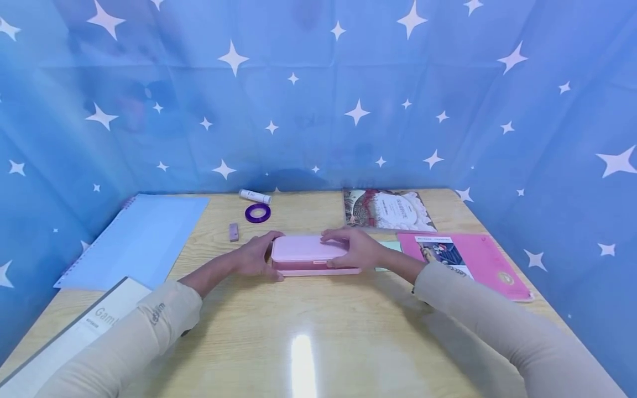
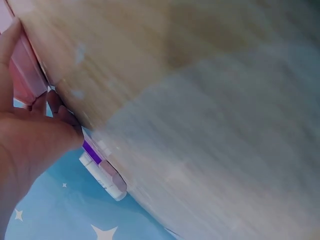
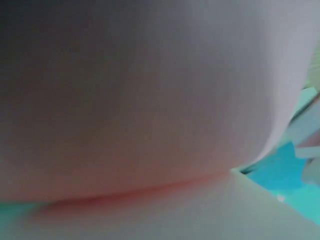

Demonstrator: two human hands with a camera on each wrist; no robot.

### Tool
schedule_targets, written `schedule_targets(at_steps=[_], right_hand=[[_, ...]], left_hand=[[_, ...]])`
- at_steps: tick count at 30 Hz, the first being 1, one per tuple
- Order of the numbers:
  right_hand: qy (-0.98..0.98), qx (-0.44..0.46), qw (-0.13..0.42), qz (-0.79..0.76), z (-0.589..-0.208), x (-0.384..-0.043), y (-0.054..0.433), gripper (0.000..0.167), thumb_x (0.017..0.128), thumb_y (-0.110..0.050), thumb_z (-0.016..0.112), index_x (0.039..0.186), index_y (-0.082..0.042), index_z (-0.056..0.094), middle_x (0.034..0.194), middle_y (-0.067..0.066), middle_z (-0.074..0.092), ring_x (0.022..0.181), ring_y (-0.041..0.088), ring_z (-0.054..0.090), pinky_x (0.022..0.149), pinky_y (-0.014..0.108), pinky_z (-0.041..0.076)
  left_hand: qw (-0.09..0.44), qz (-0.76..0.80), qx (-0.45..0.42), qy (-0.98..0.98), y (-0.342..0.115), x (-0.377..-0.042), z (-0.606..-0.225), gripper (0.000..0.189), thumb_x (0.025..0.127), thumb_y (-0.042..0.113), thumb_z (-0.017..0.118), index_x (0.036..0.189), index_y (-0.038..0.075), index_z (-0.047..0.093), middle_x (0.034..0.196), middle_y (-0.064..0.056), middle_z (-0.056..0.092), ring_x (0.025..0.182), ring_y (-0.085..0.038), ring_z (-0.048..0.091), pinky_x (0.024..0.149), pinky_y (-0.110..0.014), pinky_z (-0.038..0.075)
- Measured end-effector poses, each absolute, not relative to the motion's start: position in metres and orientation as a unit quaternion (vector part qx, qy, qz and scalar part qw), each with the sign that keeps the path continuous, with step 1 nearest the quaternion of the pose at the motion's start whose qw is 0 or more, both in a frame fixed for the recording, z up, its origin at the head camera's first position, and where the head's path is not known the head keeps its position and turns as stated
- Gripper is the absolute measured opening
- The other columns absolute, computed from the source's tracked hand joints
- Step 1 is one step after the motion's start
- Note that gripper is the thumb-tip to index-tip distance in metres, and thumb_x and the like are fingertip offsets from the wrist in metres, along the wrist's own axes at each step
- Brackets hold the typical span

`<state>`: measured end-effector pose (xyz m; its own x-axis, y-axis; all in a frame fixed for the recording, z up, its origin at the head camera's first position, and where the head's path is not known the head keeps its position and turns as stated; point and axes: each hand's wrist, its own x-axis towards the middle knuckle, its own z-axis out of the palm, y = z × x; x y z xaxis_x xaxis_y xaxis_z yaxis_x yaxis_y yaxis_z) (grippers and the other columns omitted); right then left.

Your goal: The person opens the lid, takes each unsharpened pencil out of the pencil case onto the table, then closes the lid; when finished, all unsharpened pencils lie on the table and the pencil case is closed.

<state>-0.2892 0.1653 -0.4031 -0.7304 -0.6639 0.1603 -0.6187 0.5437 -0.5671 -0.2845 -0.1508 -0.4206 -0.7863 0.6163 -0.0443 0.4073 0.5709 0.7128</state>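
Note:
In the head view, a pink pencil case [image 1: 298, 250] lies lengthwise on the wooden table, its lid slightly raised along the front so a dark gap shows above the lower edge. My left hand [image 1: 255, 256] grips the case's left end, thumb low at the front and fingers behind. At the right end, my right hand [image 1: 362, 250] holds the lid, fingers over the top and thumb at the front. The left wrist view shows my left hand [image 2: 37, 140] against the end of the pencil case [image 2: 30, 75]. A blurred close surface fills most of the right wrist view.
Behind the case lie a purple tape roll [image 1: 257, 213], a white tube [image 1: 255, 197] and a small mauve block [image 1: 234, 232]. A light blue notebook [image 1: 144, 237] and a white book [image 1: 94, 326] lie left; a patterned book [image 1: 388, 210] and pink folder [image 1: 490, 260] lie right.

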Motion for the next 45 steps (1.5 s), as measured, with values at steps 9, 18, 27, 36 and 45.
schedule_targets(at_steps=[9, 18, 27, 36, 45], right_hand=[[0.85, -0.321, 0.09, -0.407, -0.389, -0.289, 0.179, 0.044, 0.08, -0.025, 0.084, 0.12, -0.013, 0.072, 0.129, 0.003, 0.066, 0.123, 0.023, 0.057, 0.101, 0.042, 0.046], [0.81, -0.336, 0.051, -0.478, -0.38, -0.295, 0.182, 0.023, 0.091, -0.009, 0.072, 0.113, -0.003, 0.073, 0.113, 0.013, 0.072, 0.09, 0.023, 0.068, 0.071, 0.028, 0.053], [0.805, -0.289, -0.063, -0.514, -0.371, -0.296, 0.178, 0.013, 0.094, 0.008, 0.059, 0.096, 0.008, 0.072, 0.111, 0.024, 0.07, 0.045, 0.002, 0.023, 0.046, 0.022, 0.027], [0.847, -0.242, -0.062, -0.47, -0.352, -0.29, 0.18, 0.019, 0.092, 0.007, 0.062, 0.109, 0.012, 0.069, 0.117, 0.029, 0.066, 0.054, 0.01, 0.046, 0.05, 0.023, 0.037], [0.884, -0.217, -0.021, -0.413, -0.378, -0.313, 0.198, 0.037, 0.093, -0.003, 0.065, 0.129, 0.0, 0.063, 0.118, 0.02, 0.065, 0.086, 0.027, 0.064, 0.066, 0.032, 0.051]], left_hand=[[0.146, 0.378, 0.316, 0.858, -0.15, -0.286, -0.422, 0.094, 0.071, 0.022, 0.091, 0.146, 0.01, 0.036, 0.127, -0.006, 0.059, 0.112, -0.021, 0.055, 0.099, -0.04, 0.041], [0.156, 0.341, 0.252, 0.892, -0.155, -0.28, -0.423, 0.116, 0.071, 0.036, 0.09, 0.156, 0.01, 0.016, 0.145, -0.019, 0.048, 0.131, -0.037, 0.037, 0.114, -0.054, 0.024], [0.138, 0.371, 0.272, 0.877, -0.155, -0.278, -0.424, 0.125, 0.072, 0.032, 0.09, 0.159, 0.012, 0.002, 0.151, -0.017, 0.043, 0.14, -0.039, 0.032, 0.116, -0.055, 0.019], [0.115, 0.384, 0.263, 0.878, -0.155, -0.274, -0.428, 0.133, 0.072, 0.036, 0.09, 0.157, 0.008, -0.009, 0.152, -0.015, 0.042, 0.13, -0.039, 0.042, 0.108, -0.056, 0.032], [0.11, 0.417, 0.267, 0.862, -0.155, -0.27, -0.429, 0.125, 0.075, 0.028, 0.088, 0.159, 0.018, -0.005, 0.153, -0.017, 0.04, 0.119, -0.031, 0.05, 0.096, -0.043, 0.043]])
